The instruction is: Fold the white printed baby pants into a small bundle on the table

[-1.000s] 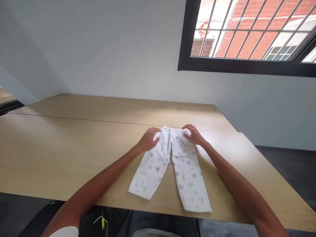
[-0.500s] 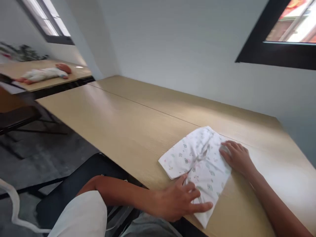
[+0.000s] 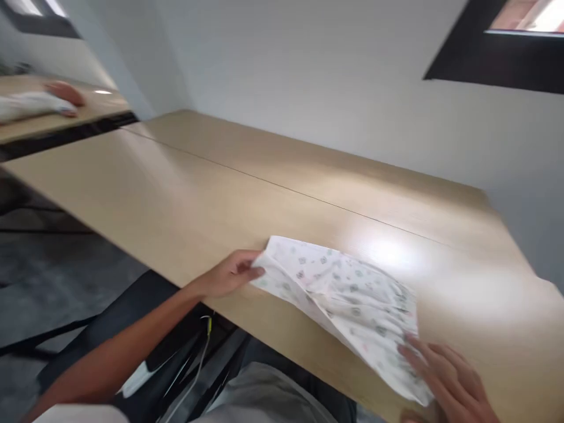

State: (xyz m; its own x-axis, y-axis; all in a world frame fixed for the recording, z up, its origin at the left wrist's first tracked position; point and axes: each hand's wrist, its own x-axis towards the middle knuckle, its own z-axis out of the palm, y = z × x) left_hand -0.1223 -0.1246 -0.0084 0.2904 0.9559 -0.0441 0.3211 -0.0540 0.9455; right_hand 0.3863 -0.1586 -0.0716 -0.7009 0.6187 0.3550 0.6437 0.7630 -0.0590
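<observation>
Small white printed baby trousers (image 3: 348,294) lie folded over on the wooden table (image 3: 211,194), near its front edge. My left hand (image 3: 231,273) pinches the garment's left end, fingers closed on the fabric. At the lower right my right hand (image 3: 445,376) rests flat with spread fingers on the other end of the garment, pressing it to the tabletop. The picture is blurred by head motion.
A second table (image 3: 66,117) at the far left carries a white and pink bundle (image 3: 39,100). A dark chair (image 3: 132,317) stands below the table edge. A black window frame (image 3: 493,59) is set in the grey wall at the upper right.
The trousers went from spread flat to folded over. My left hand moved from the lower edge to the left end and took hold of it; my right hand shifted to the lower right end.
</observation>
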